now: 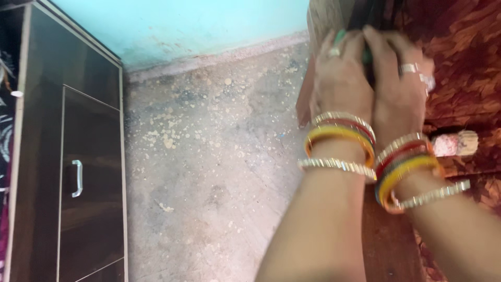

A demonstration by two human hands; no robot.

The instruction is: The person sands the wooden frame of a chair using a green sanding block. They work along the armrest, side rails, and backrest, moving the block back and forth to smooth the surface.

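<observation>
Forearms enter from the lower right, mine, each wrist stacked with bangles (342, 140) in yellow, red and gold. Beyond them my left hand (339, 78) and right hand (399, 86) are pressed side by side, fingers curled over a small green thing (340, 36) of which only a sliver shows between and above the knuckles. Both hands appear closed around it, but they are blurred and cover it, so I cannot tell how firmly either grips or what the thing is. It sits at the near edge of a bed covered in a brown leaf-patterned bedspread (464, 62), against a dark upright post (373, 13). Just right of my right wrist a pale stub with a pink band (455, 143) lies on the cloth. To the left, the speckled floor (209, 156) runs back to a turquoise wall (198, 23); a dark cabinet (62, 156) with a metal handle (77, 178) stands at far left.

Risks, as I judge them: the hidden thing could slip from crowded fingers and drop to the floor; the loose bangles could snag the cloth or strike the post.
</observation>
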